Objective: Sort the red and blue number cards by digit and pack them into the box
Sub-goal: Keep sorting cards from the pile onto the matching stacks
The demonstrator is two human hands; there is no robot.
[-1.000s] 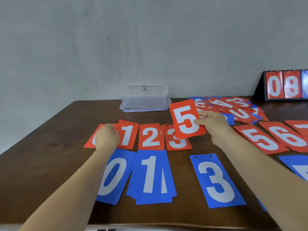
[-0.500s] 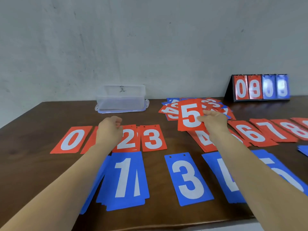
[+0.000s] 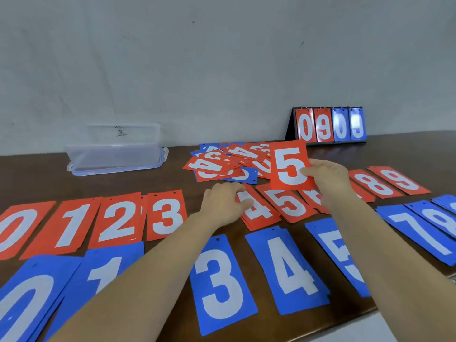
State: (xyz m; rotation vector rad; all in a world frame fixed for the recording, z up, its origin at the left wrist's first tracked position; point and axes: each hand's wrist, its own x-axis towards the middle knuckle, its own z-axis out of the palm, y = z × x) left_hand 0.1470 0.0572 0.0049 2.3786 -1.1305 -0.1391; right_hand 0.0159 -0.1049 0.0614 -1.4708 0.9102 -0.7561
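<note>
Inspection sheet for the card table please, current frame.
Surface: brown wooden table, largely covered by cards.
Job's things: red row and blue row laid out by digit; unsorted heap behind them; clear box at the back.
Clutter: flip scoreboard by the wall.
Hands: right hand pinches red 5 card over red 5 pile; left hand on red 4 pile, grip unclear.
Cables: nothing seen.
Surroundings: grey wall.

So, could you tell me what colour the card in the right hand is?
The card is red with a white 5, pinched by the right hand; head view.
</note>
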